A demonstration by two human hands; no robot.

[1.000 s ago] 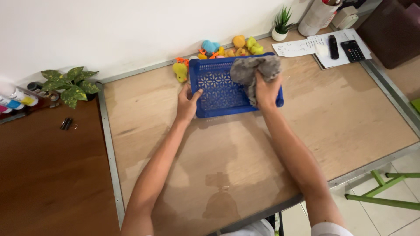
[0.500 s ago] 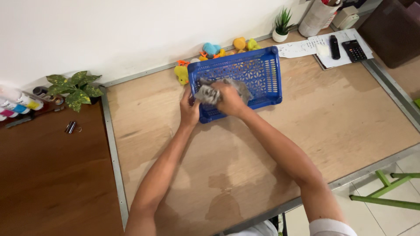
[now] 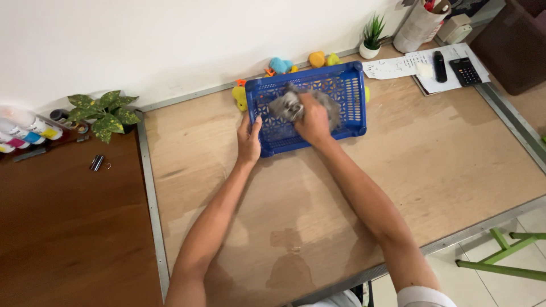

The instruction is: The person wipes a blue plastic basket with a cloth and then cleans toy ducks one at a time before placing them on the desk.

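Right hand (image 3: 313, 122) closed around a grey cloth (image 3: 290, 105), pressing it down inside the blue plastic basket (image 3: 350, 108); cloth bunched under and just left of the fingers, a bit blurred, touching the basket's perforated floor; left hand (image 3: 248, 142) open and flat against the basket's left wall, thumb hooked over the rim, fingers spread on the outside, holding nothing else; basket sits on the light wooden table (image 3: 341, 187), directly under the right hand and just right of the left hand, long side roughly parallel to the wall; beyond the basket from both hands, against the wall, a row of small soft toys: yellow toy (image 3: 239, 95) just past the left hand's fingertips, touching the basket's far left corner, a teal toy (image 3: 278, 64) and an orange toy (image 3: 316, 58) farther back behind the rim; well to the right of the right hand, a small potted plant (image 3: 372, 37), loose papers (image 3: 398, 65), a black remote (image 3: 440, 58) and a calculator (image 3: 465, 71); well to the left of the left hand, a leafy plant (image 3: 105, 108) and paint bottles (image 3: 25, 128) on the darker brown desk (image 3: 68, 239); a black clip (image 3: 96, 163) lies on that desk, apart from both hands.
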